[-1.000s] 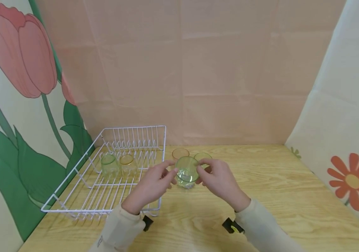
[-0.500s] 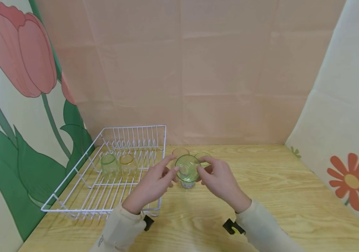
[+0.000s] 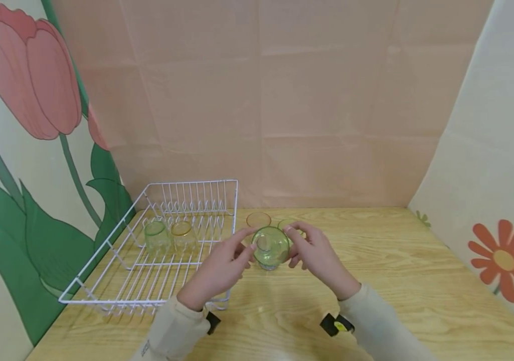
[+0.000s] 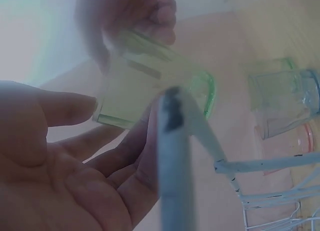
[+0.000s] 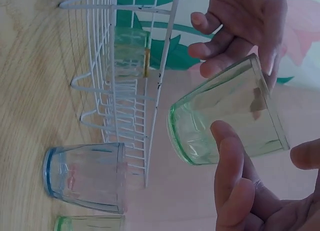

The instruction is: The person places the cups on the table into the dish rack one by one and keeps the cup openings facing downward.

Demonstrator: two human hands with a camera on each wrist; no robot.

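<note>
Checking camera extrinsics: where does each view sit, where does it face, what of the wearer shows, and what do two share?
Head: on the head, forward and down at the green transparent tumbler between left hand and right hand; beige sleeves show too.
Left wrist: on that wrist, facing the tumbler; both hands show.
Right wrist: on that wrist, tumbler ahead; both hands show.
Wrist views also share: white wire rack, blue transparent tumbler.

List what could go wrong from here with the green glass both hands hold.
Slip: the left hand and right hand grip the green glass by its sides, no fingers under its base, so it might drop.
Collision: falling, it could strike the blue glass standing on the table nearby.
Snag: if carried left, it might clip the white rack.
</note>
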